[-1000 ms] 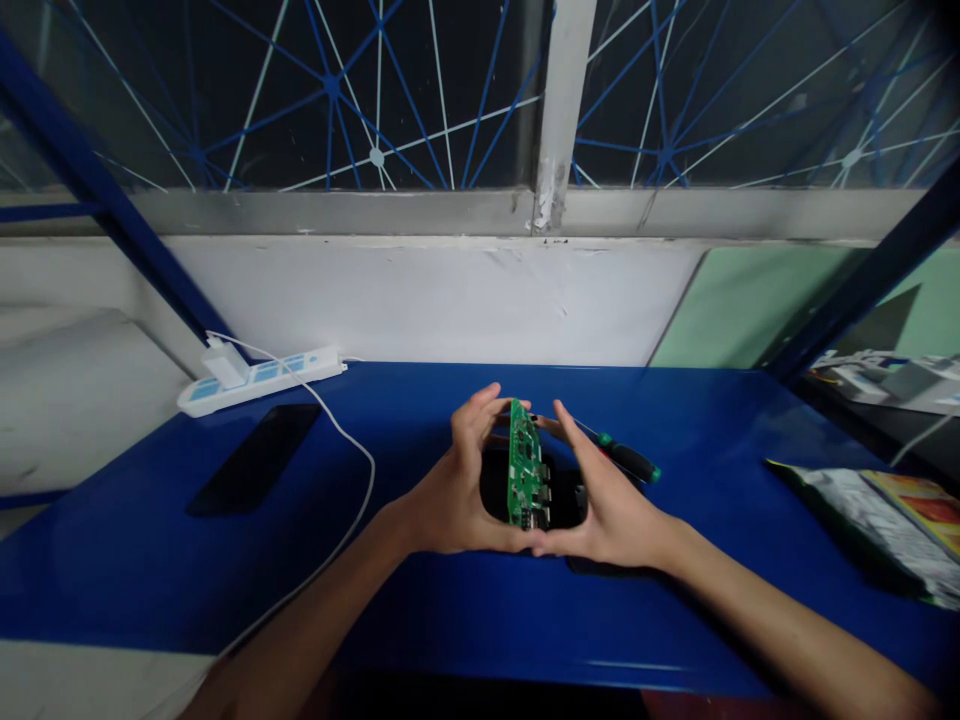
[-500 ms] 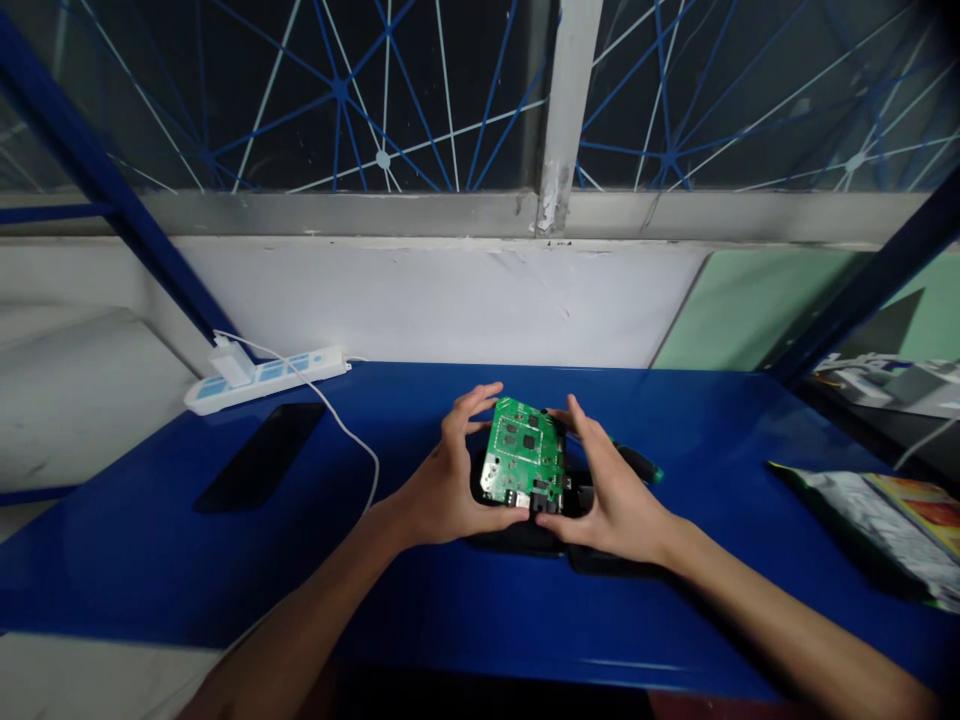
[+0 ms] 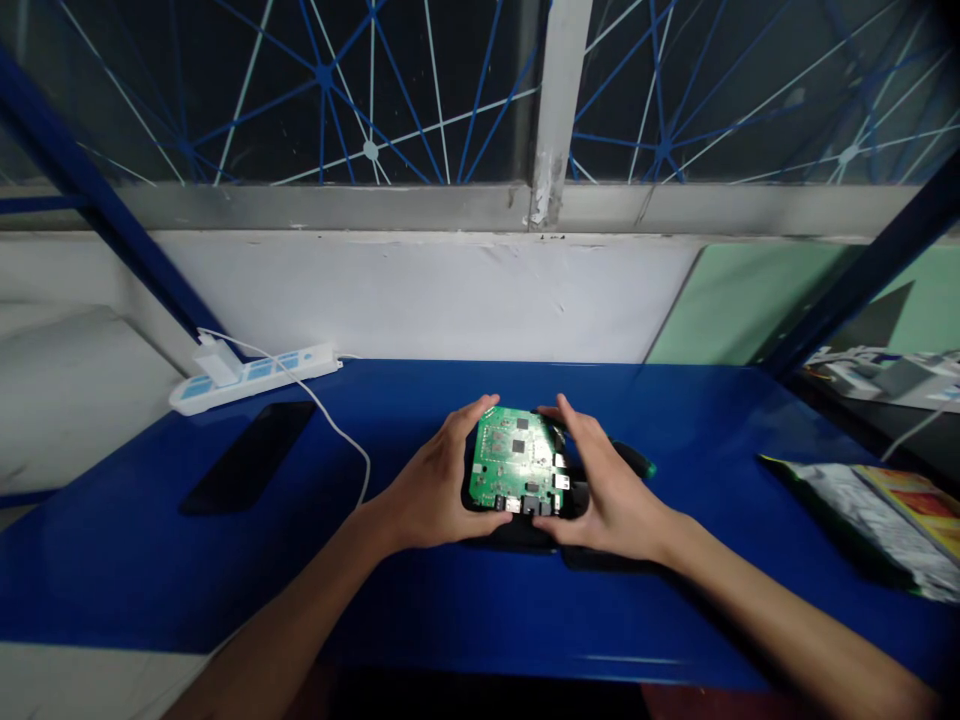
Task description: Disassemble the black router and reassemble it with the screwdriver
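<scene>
A green circuit board with dark chips and metal ports along its near and right edges is held between my two hands. My left hand grips its left side, thumb at the near edge and fingers at the far corner. On the other side my right hand is closed around the right edge, its thumb by the near ports. Beneath the board lies a black casing, mostly covered by board and hands. A dark flat piece sits under my right hand. Behind that hand shows a green-and-black handle.
On the left of the blue table lies a black phone-like slab. A white power strip with a plugged-in charger and white cable stands behind it. A shiny packet lies at the right.
The circuit board has turned from tilted to nearly level and squarer to me, and sits slightly lower over the black casing. Both hands still hold it. The view has shifted slightly.
</scene>
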A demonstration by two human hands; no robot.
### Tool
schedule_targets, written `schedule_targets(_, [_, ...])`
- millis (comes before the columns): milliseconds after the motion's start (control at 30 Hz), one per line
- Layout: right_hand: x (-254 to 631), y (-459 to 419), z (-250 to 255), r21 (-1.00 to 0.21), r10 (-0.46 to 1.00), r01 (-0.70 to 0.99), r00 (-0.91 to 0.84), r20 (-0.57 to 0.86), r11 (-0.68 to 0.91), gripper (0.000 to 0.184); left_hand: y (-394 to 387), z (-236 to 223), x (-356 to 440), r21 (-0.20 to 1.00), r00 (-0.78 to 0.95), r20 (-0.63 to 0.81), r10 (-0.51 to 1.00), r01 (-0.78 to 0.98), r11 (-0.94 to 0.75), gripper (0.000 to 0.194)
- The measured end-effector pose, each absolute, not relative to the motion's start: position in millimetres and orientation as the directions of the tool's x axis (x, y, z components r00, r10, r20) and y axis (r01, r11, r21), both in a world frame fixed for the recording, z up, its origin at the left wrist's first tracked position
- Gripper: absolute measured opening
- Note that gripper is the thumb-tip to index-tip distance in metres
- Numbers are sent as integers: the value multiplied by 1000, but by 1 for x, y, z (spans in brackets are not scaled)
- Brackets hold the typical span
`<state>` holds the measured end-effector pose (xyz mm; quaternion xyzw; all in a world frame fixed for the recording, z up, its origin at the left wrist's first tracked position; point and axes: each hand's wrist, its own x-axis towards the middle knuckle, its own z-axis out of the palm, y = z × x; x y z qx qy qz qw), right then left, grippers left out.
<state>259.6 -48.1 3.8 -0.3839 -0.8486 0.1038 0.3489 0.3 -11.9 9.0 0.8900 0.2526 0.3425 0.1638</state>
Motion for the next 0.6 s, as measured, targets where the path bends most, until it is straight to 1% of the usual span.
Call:
schedule_targets(200, [263,-51,9,-438,722,578,-490,487,688,125,-13,9,2,453,629,557,543,318,-833,119])
schedule_targets(400, [271,-51,14,-434,726,583,-537,429,687,102,-9,6,0,447,646,549,530,310,-840,115])
schedule_targets(500, [274,-50,16,-416,734,605,-546,404,679,100,-9,6,0,436,651,547,526,315,-843,113])
schedule_targets(600, [275,-49,17,-394,734,620,-557,389,679,102,-9,7,0,413,662,547,513,319,-853,112])
